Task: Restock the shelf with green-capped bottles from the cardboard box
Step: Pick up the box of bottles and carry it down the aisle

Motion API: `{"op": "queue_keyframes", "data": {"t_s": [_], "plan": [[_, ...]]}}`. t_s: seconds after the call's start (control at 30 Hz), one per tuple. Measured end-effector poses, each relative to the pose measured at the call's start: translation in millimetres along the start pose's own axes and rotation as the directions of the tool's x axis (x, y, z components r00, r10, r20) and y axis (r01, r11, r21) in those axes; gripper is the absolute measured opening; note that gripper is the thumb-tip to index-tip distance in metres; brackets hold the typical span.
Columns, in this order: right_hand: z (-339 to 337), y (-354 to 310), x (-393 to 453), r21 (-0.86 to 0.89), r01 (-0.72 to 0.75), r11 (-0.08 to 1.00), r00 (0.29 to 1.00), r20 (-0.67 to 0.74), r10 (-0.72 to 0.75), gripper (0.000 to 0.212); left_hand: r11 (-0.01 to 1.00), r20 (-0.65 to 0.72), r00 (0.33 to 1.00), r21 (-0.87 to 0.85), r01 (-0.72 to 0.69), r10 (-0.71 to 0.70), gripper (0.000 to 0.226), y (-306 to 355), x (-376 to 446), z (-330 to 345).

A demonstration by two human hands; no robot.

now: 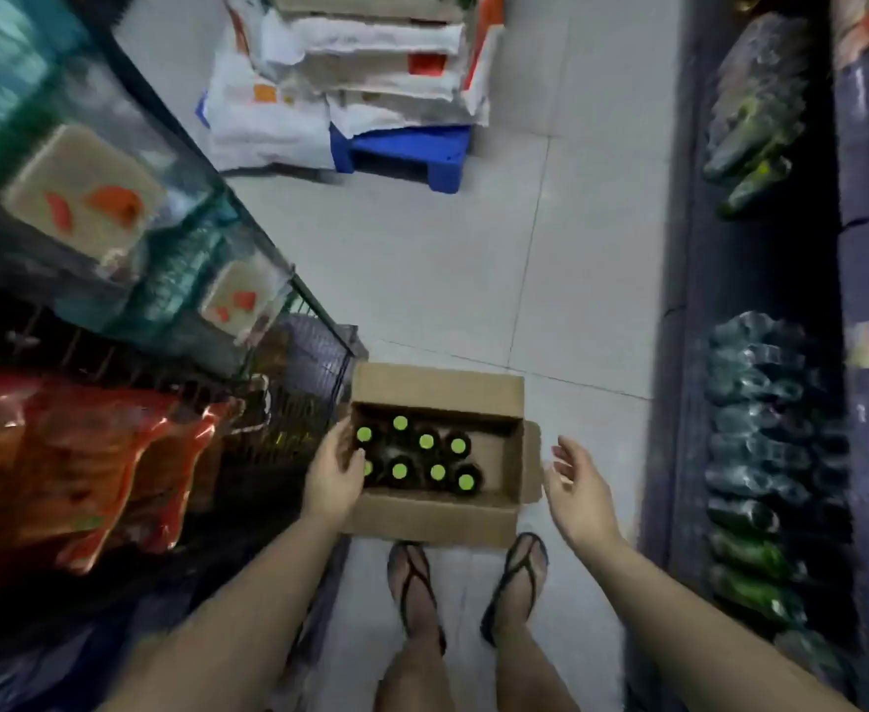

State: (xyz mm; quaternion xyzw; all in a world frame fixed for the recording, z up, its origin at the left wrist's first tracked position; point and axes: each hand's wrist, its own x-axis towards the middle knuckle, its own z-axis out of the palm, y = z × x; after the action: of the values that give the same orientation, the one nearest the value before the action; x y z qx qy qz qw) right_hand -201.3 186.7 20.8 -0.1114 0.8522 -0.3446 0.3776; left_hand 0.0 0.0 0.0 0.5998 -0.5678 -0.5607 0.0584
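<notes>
An open cardboard box sits on the tiled floor in front of my feet. Several dark bottles with green caps stand upright inside it, filling its left part. My left hand reaches over the box's left edge, fingers relaxed beside the nearest cap, holding nothing. My right hand hovers open just right of the box's right flap, palm turned inward, empty. The shelf on the right carries rows of dark green bottles lying in packs.
A left-hand rack holds red snack bags and boxed goods, with a wire basket next to the box. Stacked white sacks rest on a blue pallet farther up the aisle. My feet in sandals stand behind the box.
</notes>
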Motion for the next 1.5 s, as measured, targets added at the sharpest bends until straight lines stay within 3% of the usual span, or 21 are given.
{"op": "queue_keyframes", "data": {"t_s": [0.27,0.37,0.57,0.8,0.97,1.23,1.5], "plan": [[84.0,121.6,124.8,-0.074,-0.086,0.993,0.996,-0.017,0.085,0.055,0.984,-0.197,0.964,-0.056,0.168,-0.176,0.047,-128.4,122.4,39.7],[110.3,163.5,168.8,-0.126,-0.126,0.984,0.992,-0.021,0.125,0.054,0.986,-0.221,0.962,-0.005,0.164,-0.161,0.045,-172.3,162.9,55.7],[146.3,212.6,213.2,-0.071,-0.06,0.996,0.997,-0.051,0.057,0.058,0.986,-0.273,0.96,0.137,0.099,-0.059,0.047,-221.8,212.7,71.2],[152.2,241.2,224.9,-0.173,-0.004,0.985,1.0,-0.002,0.004,0.064,0.97,-0.066,0.996,0.237,-0.05,0.067,0.067,-248.9,237.9,61.4],[144.5,253.6,228.6,-0.223,0.035,0.974,0.999,-0.005,-0.037,0.065,0.937,0.01,0.997,0.342,-0.071,0.072,0.085,-254.4,240.6,50.9],[126.1,246.8,229.0,-0.124,0.072,0.99,0.997,-0.015,-0.074,0.077,0.908,0.031,0.992,0.4,-0.124,0.122,0.085,-241.1,233.6,44.7],[48.5,232.8,198.9,-0.032,0.044,0.999,0.999,-0.03,-0.045,0.073,0.909,0.168,0.973,0.359,-0.212,0.16,0.081,-184.0,198.0,52.6]]}}
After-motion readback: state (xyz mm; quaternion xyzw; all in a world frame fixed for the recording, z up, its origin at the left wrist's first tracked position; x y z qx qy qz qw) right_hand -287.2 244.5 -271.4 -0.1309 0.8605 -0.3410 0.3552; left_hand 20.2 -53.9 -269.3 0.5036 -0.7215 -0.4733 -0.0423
